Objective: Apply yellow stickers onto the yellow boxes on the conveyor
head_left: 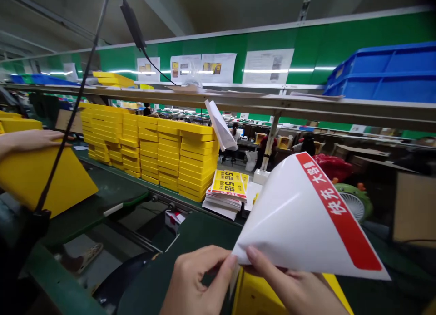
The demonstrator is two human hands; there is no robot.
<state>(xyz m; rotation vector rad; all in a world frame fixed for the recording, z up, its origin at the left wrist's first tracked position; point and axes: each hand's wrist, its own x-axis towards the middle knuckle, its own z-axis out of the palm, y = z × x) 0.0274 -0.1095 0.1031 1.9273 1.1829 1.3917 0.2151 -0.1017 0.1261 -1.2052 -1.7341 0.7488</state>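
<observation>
Yellow box (254,297) under hands, mostly hidden

Both hands' (200,283) grip on white sheet (299,219)

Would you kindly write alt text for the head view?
Two hands, left hand and right hand, pinch the corner of a white sheet with a red stripe over a yellow box. Stacked yellow boxes stand behind.

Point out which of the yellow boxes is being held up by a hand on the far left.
The big yellow box at the left edge, tilted, with another person's hand on its top. The other yellow boxes sit stacked in rows across the belt.
</observation>
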